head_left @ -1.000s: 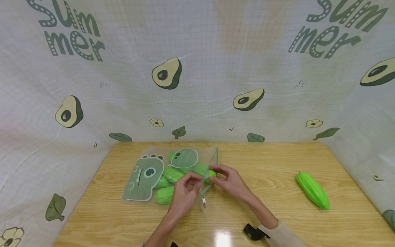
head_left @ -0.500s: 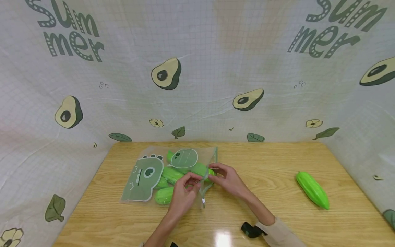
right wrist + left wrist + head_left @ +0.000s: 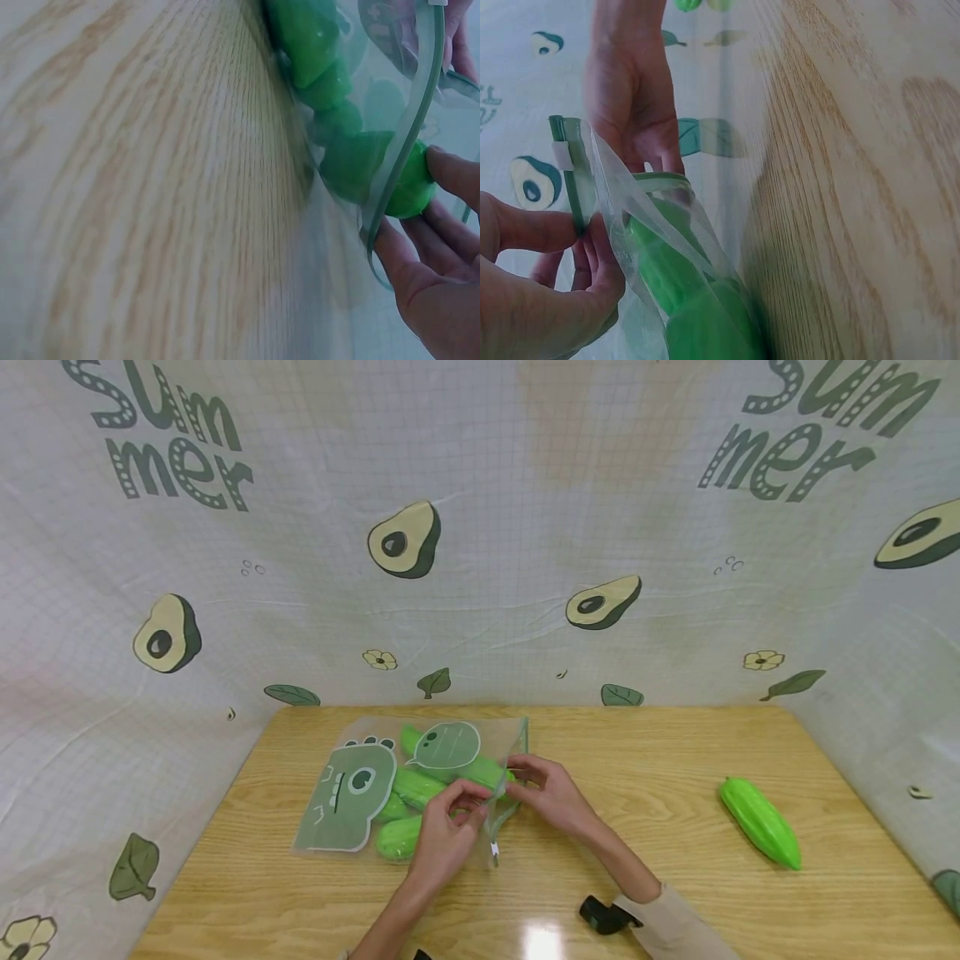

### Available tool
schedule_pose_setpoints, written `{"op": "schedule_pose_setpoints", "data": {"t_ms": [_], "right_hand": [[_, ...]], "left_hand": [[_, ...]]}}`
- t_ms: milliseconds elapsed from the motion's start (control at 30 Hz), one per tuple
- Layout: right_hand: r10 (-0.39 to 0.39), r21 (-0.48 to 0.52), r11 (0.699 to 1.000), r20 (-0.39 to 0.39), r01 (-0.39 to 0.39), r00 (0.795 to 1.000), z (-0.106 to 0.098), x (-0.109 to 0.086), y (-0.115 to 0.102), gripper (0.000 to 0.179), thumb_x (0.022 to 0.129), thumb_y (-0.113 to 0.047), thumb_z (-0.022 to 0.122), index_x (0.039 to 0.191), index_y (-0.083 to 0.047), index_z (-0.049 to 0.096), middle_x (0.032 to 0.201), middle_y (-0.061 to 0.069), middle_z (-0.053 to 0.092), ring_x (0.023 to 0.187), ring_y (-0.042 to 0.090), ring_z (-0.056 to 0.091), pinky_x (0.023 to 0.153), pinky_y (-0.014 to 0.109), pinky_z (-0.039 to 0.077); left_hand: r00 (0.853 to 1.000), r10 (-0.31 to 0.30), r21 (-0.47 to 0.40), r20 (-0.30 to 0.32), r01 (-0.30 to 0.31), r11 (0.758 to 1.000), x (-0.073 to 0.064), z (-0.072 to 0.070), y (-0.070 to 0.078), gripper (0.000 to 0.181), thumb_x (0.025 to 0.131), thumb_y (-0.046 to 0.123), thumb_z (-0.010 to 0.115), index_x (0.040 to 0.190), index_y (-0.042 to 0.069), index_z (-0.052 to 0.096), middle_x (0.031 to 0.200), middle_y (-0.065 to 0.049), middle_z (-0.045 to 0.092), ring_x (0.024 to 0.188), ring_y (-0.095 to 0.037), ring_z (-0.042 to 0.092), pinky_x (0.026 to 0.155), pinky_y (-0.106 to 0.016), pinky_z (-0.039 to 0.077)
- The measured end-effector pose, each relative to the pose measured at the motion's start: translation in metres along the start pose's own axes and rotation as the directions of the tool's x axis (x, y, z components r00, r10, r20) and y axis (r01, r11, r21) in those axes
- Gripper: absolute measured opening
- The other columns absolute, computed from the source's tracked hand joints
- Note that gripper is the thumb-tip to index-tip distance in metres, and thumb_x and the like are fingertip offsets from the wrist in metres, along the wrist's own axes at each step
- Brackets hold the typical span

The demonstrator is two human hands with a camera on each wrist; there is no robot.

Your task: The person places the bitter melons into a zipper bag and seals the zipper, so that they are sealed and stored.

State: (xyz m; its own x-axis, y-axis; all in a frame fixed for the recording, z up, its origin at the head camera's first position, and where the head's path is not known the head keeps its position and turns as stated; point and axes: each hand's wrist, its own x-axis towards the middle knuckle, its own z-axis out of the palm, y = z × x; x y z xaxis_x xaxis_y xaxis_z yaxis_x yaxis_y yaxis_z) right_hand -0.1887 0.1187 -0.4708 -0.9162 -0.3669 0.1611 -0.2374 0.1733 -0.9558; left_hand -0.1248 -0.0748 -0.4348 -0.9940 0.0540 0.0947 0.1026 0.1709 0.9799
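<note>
A clear zip bag (image 3: 347, 806) with a green monster print lies on the table, its mouth toward the right. Several green vegetables (image 3: 397, 838) show through the plastic. My left hand (image 3: 448, 828) pinches the near lip of the mouth between thumb and fingers, close to the white zip slider (image 3: 562, 155). At the opening, my right hand (image 3: 553, 795) grips the end of a green cucumber-like vegetable (image 3: 412, 187), thumb on one side and fingers on the other. Most of that vegetable is inside the bag. The zip strip (image 3: 401, 142) crosses in front of it in the right wrist view.
Another ribbed green vegetable (image 3: 761, 823) lies alone on the right of the wooden table (image 3: 637, 752). A pale cloth (image 3: 495, 635) printed with avocados and leaves hangs behind and at both sides. A black strap-on device (image 3: 602, 917) sits at my right wrist.
My right hand has moved slightly left, and the gripped vegetable has slid further into the bag. A vegetable tip near the bag's far edge has shifted left. My left hand stays in place.
</note>
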Motion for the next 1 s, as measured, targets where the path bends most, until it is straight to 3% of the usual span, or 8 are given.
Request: {"op": "schedule_pose_setpoints", "data": {"t_ms": [367,733,1000], "right_hand": [[-0.013,-0.018,1.000,0.010,0.013,1.000,0.003,0.008,0.000,0.033,0.098,-0.005,0.067,0.129,0.006,0.064,0.129,0.023,0.066,0.120,0.038,0.064,0.101,0.038,0.053],[0.058,0.004,0.998,0.006,-0.058,0.998,0.007,0.013,-0.002,0.038,0.097,-0.014,0.071,0.130,0.005,0.065,0.126,0.020,0.069,0.116,0.033,0.067,0.090,0.021,0.054],[0.093,0.069,0.993,0.001,-0.093,0.996,0.009,0.015,-0.003,0.039,0.098,-0.012,0.070,0.129,0.011,0.063,0.125,0.025,0.068,0.115,0.035,0.068,0.091,0.026,0.056]], "left_hand": [[1.000,0.000,0.000,0.005,0.000,1.000,0.000,0.000,0.000,0.016,0.090,-0.008,0.066,0.101,0.002,0.072,0.099,-0.011,0.070,0.091,-0.021,0.062,0.076,-0.026,0.053],[1.000,0.015,-0.019,0.010,-0.015,1.000,0.000,0.000,-0.001,0.017,0.089,-0.010,0.066,0.100,0.001,0.071,0.098,-0.011,0.070,0.090,-0.020,0.062,0.075,-0.024,0.055],[1.000,0.008,-0.030,0.013,-0.007,1.000,-0.001,0.000,0.001,0.017,0.089,-0.010,0.066,0.101,0.001,0.071,0.099,-0.011,0.070,0.091,-0.021,0.062,0.075,-0.024,0.054]]}}
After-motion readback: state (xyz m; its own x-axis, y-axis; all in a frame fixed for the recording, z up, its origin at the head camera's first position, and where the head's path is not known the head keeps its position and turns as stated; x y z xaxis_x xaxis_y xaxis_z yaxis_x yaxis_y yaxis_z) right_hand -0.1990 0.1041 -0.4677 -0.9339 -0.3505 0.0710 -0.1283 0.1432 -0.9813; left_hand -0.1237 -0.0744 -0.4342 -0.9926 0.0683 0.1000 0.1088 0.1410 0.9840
